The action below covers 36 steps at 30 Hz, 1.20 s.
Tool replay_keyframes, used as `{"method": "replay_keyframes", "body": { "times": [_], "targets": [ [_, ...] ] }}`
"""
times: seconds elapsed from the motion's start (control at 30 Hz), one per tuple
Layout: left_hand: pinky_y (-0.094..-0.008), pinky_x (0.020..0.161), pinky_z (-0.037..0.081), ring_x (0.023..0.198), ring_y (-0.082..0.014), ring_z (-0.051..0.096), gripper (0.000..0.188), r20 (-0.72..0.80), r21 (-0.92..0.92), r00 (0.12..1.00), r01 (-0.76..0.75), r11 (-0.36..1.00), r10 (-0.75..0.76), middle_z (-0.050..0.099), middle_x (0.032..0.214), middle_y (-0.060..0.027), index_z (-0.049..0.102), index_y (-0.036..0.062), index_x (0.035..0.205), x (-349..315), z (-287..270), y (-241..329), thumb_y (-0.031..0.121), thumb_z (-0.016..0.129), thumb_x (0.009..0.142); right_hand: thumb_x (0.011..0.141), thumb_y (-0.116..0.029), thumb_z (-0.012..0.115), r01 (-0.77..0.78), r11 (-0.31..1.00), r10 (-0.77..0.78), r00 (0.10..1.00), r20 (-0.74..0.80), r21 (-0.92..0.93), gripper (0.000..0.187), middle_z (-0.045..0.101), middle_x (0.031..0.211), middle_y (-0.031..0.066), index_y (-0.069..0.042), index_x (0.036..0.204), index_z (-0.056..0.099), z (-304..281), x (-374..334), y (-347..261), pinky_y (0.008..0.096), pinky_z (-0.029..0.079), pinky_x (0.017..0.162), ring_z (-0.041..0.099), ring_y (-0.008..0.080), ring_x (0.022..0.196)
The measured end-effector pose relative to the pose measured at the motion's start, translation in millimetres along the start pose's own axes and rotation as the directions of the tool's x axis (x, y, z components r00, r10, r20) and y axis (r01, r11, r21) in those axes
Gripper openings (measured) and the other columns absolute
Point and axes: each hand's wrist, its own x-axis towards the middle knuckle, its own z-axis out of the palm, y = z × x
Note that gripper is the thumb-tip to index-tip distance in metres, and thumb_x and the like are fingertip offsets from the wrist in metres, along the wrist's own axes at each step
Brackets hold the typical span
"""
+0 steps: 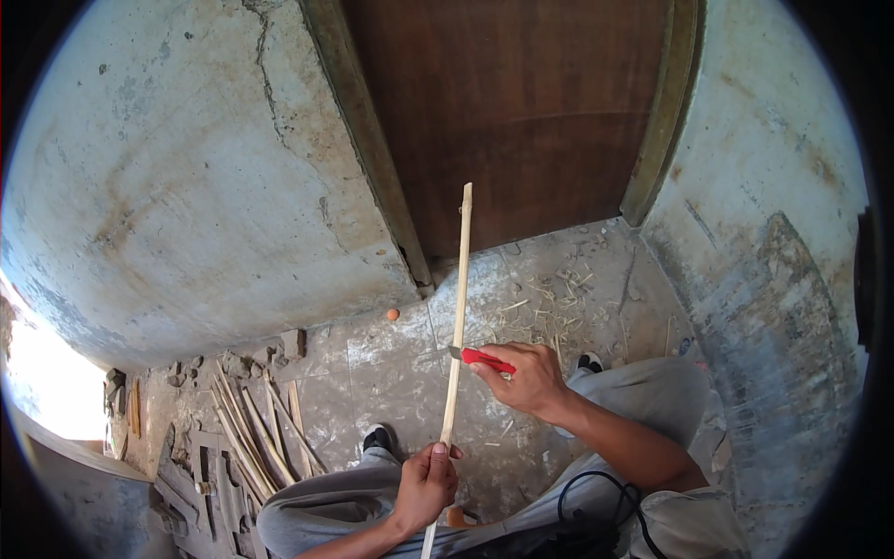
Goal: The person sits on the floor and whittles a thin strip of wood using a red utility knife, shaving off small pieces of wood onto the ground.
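Stick (pixel 462 279) in front of me, running from between my legs toward the door (pixel 521 112); near part in my left hand (pixel 427 484). Knife (pixel 489 361) in my right hand (pixel 526 376), blade at the stick farther up, right hand on its right side. Door ahead, between 2 walls: left wall (pixel 186 205), right wall (pixel 773 168). Shavings (pixel 563 312) on the floor (pixel 391 401), right of the stick, between door and my right foot (pixel 589 361). Round object (pixel 393 315) left of the stick, near left wall's base. Rubble (pixel 293 345) farther left along that base. Loose strips (pixel 268 433) left of my left foot (pixel 379 438).
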Motion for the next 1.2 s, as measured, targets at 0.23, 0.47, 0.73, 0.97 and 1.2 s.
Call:
{"method": "replay_keyframes", "body": {
  "times": [0.23, 0.47, 0.73, 0.97, 1.2],
  "targets": [
    [-0.0249, 0.039, 0.025, 0.044, -0.0056, 0.031, 0.036, 0.029, 0.072, 0.999, -0.026, 0.997, 0.024, 0.036, 0.058, 0.0029, 0.053, -0.0002, 0.104, -10.5, 5.7, -5.7, 0.033, 0.038, 0.107, 0.085, -0.027, 0.074, -0.094, 0.994, 0.093, 0.995, -0.020, -0.056, 0.028, 0.072, 0.080, 0.0165, -0.001, 0.093, 0.074, -15.0, 16.1, 19.8, 0.0356, 0.056, 0.062, 0.072, 0.0295, 0.069],
    [-0.0250, 0.039, 0.025, 0.044, -0.0052, 0.031, 0.038, 0.040, 0.113, 0.998, -0.059, 0.992, 0.055, 0.036, 0.058, 0.0031, 0.053, -0.0010, 0.103, -13.5, 4.0, -2.4, 0.033, 0.039, 0.107, 0.084, -0.027, 0.075, -0.093, 0.993, 0.086, 0.992, -0.089, -0.078, 0.026, 0.072, 0.080, 0.0166, -0.002, 0.094, 0.074, -17.6, 20.3, 21.5, 0.0355, 0.056, 0.062, 0.072, 0.0295, 0.070],
    [-0.0245, 0.043, 0.032, 0.047, -0.0057, 0.040, 0.039, -0.064, 0.282, 0.966, -0.224, 0.933, 0.251, 0.043, 0.056, 0.0025, 0.061, 0.0015, 0.102, -27.3, -9.2, -15.0, 0.036, 0.043, 0.106, 0.085, -0.031, 0.071, -0.034, 0.999, 0.031, 0.992, -0.123, -0.027, 0.025, 0.071, 0.077, 0.0136, -0.008, 0.094, 0.074, -17.5, 25.2, 13.3, 0.0389, 0.054, 0.059, 0.070, 0.0309, 0.067],
    [-0.0256, 0.042, 0.027, 0.045, -0.0056, 0.034, 0.043, -0.188, 0.318, 0.933, -0.236, 0.918, 0.305, 0.039, 0.053, 0.0042, 0.056, 0.0046, 0.079, -48.1, -7.0, -15.3, 0.035, 0.042, 0.106, 0.086, -0.031, 0.071, -0.029, 0.999, 0.029, 0.999, -0.028, -0.019, 0.023, 0.071, 0.077, 0.0111, -0.010, 0.095, 0.074, -9.8, 13.6, 10.2, 0.0386, 0.054, 0.059, 0.070, 0.0308, 0.067],
    [-0.0244, 0.043, 0.027, 0.046, -0.0048, 0.035, 0.042, -0.178, 0.347, 0.924, -0.261, 0.901, 0.337, 0.039, 0.055, 0.0054, 0.050, 0.0075, 0.077, -53.6, -3.0, -12.4, 0.037, 0.042, 0.106, 0.086, -0.030, 0.071, -0.016, 1.000, 0.016, 0.999, -0.043, -0.013, 0.022, 0.072, 0.078, 0.0102, -0.010, 0.095, 0.074, -6.5, 14.6, 7.5, 0.0378, 0.054, 0.059, 0.070, 0.0292, 0.068]
  ]
}}
